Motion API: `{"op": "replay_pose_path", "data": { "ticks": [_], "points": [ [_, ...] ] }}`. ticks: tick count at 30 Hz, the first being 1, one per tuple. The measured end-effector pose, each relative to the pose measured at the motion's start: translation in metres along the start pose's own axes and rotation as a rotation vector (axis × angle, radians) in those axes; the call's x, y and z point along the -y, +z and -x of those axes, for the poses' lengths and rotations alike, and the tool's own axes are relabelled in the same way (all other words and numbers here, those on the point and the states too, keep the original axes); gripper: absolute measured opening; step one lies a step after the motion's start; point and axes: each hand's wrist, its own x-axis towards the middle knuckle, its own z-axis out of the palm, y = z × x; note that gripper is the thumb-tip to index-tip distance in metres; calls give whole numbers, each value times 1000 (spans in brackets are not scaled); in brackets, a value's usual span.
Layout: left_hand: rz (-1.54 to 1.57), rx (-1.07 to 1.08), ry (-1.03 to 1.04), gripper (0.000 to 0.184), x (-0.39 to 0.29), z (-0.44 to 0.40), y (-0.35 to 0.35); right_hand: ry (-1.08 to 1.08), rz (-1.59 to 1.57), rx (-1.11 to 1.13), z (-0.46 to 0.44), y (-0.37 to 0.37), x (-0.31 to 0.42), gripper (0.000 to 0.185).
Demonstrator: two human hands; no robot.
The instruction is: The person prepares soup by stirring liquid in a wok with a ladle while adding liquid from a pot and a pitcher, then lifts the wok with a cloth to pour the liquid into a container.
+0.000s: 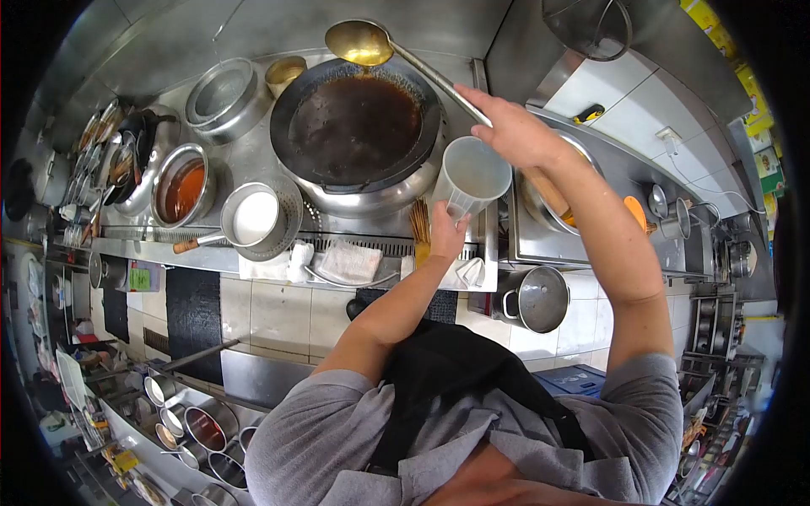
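A large black wok point(356, 131) full of dark brown liquid sits on a round steel burner. My right hand point(519, 126) is closed on the long handle of a metal ladle point(359, 44), whose bowl hangs over the wok's far rim with yellowish liquid in it. Just right of the wok, my left hand point(448, 229) grips the lower part of a translucent plastic jug point(477, 173), tilted with its mouth up. The jug's contents look pale and cannot be made out clearly. A bamboo brush point(420, 226) lies beside my left hand.
Left of the wok are a steel pot of red sauce point(183, 187), a saucepan of white liquid point(255, 216) and a strainer pot point(221, 99). Folded cloths point(350, 262) lie along the front edge. A two-handled pot point(542, 299) stands lower right.
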Motion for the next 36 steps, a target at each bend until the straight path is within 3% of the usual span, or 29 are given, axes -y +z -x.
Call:
{"op": "replay_pose_path", "data": {
  "ticks": [3,5,6,7,8,9,10,12,13,14,15,16,18,19,21,23,25,27,31,32,34,36],
  "points": [
    [7,39,-10,55,7,19,0,-5,-69,57,-3,25,-17,67],
    [-131,42,174,63,-2,30,-10,-11,-104,58,-3,29,-18,67],
    [-96,57,117,65,-18,35,-32,-3,-133,51,-2,32,-17,67],
    [-140,8,153,59,-25,38,-60,-24,-146,74,-1,38,-22,67],
    [-189,-40,184,54,-23,41,-91,-138,-102,-68,1,45,-30,70],
    [-201,-197,169,41,-4,43,-123,-250,-67,-211,0,55,-30,73],
    [-300,-363,120,35,-4,49,-164,-272,-95,-184,5,62,-19,73],
    [-500,-553,-43,33,46,59,-250,154,-598,-49,36,72,13,80],
    [-557,-596,-115,31,60,65,-285,204,-820,-2,53,104,12,81],
    [-572,-564,-178,36,95,71,-319,259,-1034,37,70,151,2,82],
    [-579,-568,-183,36,117,77,-339,446,-988,61,86,196,-5,73],
    [-558,-412,-317,42,134,77,-351,533,-812,25,104,232,-10,63],
    [-456,-116,-515,57,146,71,-358,628,-956,63,117,241,-4,46],
    [-481,-76,-525,59,134,68,-355,632,-959,55,116,241,0,46],
    [-481,-89,-314,61,165,67,-362,626,-945,14,113,235,6,45],
    [-439,-20,-250,62,167,60,-366,620,-949,-38,104,199,31,46],
    [-408,1,-258,58,159,54,-364,571,-974,-76,101,177,42,46],
    [-591,115,-327,59,156,43,-371,578,-984,-129,100,180,52,46],
    [-617,154,-336,45,124,35,-383,647,-967,-85,101,235,46,49],
    [-561,112,-334,41,110,39,-391,696,-975,-60,95,230,50,49],
    [-131,176,-458,50,102,44,-422,713,-948,-100,92,231,54,48],
    [615,-7,-461,59,46,49,-442,683,-855,-168,90,223,61,46]
  ]
}}
